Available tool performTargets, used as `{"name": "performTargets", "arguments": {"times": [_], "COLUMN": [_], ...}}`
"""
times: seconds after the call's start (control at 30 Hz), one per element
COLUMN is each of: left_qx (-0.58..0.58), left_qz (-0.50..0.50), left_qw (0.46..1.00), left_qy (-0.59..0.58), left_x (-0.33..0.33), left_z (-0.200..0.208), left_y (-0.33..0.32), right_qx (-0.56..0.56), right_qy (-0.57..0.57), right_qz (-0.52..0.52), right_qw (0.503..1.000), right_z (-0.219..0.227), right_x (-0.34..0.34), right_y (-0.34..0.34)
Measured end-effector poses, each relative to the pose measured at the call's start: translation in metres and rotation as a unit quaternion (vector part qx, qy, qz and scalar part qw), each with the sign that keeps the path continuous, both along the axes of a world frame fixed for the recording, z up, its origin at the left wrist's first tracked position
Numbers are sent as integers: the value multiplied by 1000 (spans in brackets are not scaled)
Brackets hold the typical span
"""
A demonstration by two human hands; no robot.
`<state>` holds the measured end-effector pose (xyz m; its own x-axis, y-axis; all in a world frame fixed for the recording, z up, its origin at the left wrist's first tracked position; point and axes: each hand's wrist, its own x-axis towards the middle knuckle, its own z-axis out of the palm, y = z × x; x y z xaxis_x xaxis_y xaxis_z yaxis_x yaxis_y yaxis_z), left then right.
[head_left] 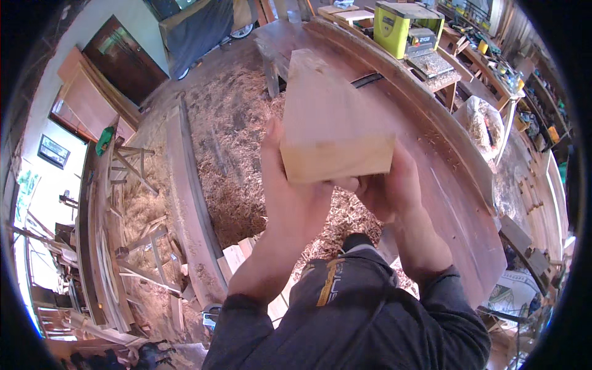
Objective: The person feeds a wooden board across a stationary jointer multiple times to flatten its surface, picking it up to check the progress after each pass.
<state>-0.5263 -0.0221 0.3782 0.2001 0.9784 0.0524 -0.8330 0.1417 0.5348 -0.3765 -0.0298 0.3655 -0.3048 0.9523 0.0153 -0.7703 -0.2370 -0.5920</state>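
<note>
That thick, pale wooden beam (333, 117) is held aloft, its flat-cut end facing six o'clock, the far end toward twelve.

I count one held block (330, 117), one door (125, 60), one planer (391, 29) and seemingly two wheels (242, 31) (184, 73).

Your view sits in a black fisheye circle with bluish fringing, its straight edges bowing near the rim. Daylight whites out the window (28, 182) at far left, a soft sheen lies on the surface (453, 246), and your left hand (280, 191) and right hand (398, 190) look slightly blurred.
</note>
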Motion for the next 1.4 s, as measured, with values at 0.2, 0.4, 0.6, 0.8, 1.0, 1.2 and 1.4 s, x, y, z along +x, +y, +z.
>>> {"name": "performTargets", "arguments": {"times": [0.2, 0.4, 0.6, 0.8, 1.0, 1.2, 1.4], "left_qx": [4, 46, -11, -128, -174, -168, -222], "left_qz": [-30, -95, 3, -90, -105, -185, -216], "left_qw": [999, 993, 1000, 984, 966, 961, 949], "left_qy": [-11, -43, -5, 87, 159, 117, 51], "left_x": [12, 19, 33, 17, 30, 92, 188], "left_z": [5, 4, -7, -147, -258, -271, -324], "left_y": [1, 2, 1, 1, 109, 171, 61], "right_qx": [7, 26, 18, -200, -196, -126, -149], "right_qy": [-29, -16, -28, -147, -270, -533, -723], "right_qz": [-20, -15, -10, -32, 37, -5, -12], "right_qw": [999, 999, 999, 968, 942, 836, 675], "right_z": [2, -1, -2, -86, -142, -108, -113], "right_x": [11, 20, 30, 63, 101, 172, 225], "right_y": [5, 8, 9, -29, -87, -179, -299]}}
